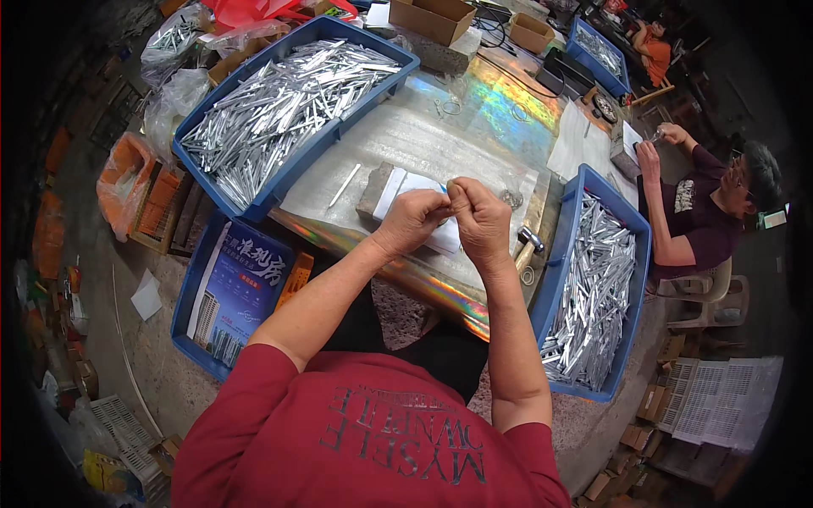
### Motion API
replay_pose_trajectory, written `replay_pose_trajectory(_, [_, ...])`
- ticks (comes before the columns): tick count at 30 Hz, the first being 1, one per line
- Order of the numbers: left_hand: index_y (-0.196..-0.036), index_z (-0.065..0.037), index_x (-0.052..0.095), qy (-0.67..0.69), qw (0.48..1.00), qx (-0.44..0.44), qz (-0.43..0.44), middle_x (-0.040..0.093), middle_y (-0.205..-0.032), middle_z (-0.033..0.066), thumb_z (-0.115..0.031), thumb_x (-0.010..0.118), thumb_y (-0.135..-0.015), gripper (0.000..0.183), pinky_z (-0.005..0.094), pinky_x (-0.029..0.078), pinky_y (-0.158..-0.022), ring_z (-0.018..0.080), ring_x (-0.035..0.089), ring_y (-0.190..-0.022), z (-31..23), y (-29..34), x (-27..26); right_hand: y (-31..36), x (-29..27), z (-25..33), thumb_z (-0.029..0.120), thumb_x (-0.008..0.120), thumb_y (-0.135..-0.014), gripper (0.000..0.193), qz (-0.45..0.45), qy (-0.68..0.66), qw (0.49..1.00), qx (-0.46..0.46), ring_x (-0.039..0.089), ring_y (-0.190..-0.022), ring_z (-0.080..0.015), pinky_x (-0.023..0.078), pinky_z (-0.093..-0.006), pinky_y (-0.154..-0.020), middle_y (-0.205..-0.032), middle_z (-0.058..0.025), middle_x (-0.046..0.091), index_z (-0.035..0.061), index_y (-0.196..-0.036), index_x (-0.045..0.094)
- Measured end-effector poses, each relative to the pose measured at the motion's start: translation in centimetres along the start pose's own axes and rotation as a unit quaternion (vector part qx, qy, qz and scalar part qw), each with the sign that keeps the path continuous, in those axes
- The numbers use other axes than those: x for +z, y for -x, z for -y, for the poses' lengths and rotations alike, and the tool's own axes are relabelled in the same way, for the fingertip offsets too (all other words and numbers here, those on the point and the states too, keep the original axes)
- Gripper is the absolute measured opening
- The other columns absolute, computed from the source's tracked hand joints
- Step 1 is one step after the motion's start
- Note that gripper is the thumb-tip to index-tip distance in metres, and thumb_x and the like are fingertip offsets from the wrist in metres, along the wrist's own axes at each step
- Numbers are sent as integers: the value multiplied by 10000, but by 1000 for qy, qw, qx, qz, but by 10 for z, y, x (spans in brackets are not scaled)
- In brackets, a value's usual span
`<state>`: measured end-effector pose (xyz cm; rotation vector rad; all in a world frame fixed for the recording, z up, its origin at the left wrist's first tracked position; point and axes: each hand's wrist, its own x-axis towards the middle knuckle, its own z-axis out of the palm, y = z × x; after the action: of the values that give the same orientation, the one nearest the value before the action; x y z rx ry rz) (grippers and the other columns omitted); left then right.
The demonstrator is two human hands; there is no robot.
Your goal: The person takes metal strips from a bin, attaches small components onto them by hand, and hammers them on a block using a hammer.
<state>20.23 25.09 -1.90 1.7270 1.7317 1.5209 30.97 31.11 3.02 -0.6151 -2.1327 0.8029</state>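
Note:
My left hand [413, 222] and my right hand [481, 222] meet in front of me, fingertips pinched close together. Whatever sits between them is too small or hidden to make out. Just beneath is a grey block [370, 193] with white paper [413, 184] on top, partly covered by my hands. A single slim silver metal strip [344, 185] lies on the table left of the block. To the right of my right hand rests a hammer [528, 241] with a metal head and wooden handle.
Blue bins of silver metal strips stand at the upper left [339, 127] and right [542, 313]. A lower blue bin [182, 317] holds a printed blue sheet. Another person [694, 203] works at the right. Cardboard boxes [432, 19] sit at the table's far side.

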Motion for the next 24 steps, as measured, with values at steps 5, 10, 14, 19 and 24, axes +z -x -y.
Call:
replay_pose_trajectory(5, [-748, -42, 568, 23, 999, -4, -44, 544, -648, 108, -94, 608, -667, 104, 331, 416, -545, 273, 532, -609, 4, 4, 4, 15, 9, -6, 67, 537, -771, 56, -75, 101, 990, -66, 541, -519, -182, 418, -274, -486, -633, -106, 538, 17, -786, 557])
replay_pose_trajectory(10, [-763, -4, 576, 37, 998, -4, -52, 571, -685, 116, -54, 593, -664, 112, 290, 441, -570, 236, 569, -646, 7, 4, 6, 41, 17, -9, 7, 548, -743, 105, -110, 104, 983, -100, 569, -565, -191, 455, -272, -523, -681, -101, 567, 0, -846, 562])
replay_pose_trajectory(14, [-763, -4, 578, 32, 998, -15, -51, 575, -698, 115, -52, 595, -666, 110, 290, 441, -576, 232, 568, -650, 6, 5, 6, 62, 27, -17, -16, 573, -703, 234, -126, 110, 978, -123, 569, -672, -266, 461, -314, -577, -797, -157, 574, -14, -936, 557])
replay_pose_trajectory(19, [-761, -1, 578, 46, 996, 10, -79, 573, -691, 110, -41, 591, -671, 99, 293, 437, -570, 228, 558, -632, 12, 8, 10, 71, 23, -14, 27, 568, -703, 337, -61, 85, 988, -110, 535, -684, -253, 425, -326, -633, -799, -130, 567, -2, -1037, 525])
replay_pose_trajectory(24, [-767, -7, 576, 41, 995, 29, -85, 566, -681, 108, -42, 592, -677, 97, 294, 433, -567, 235, 553, -630, 8, 8, 11, 84, -4, -20, 112, 549, -719, 386, 12, 90, 993, -70, 500, -685, -246, 385, -346, -648, -784, -117, 549, 9, -1087, 494])
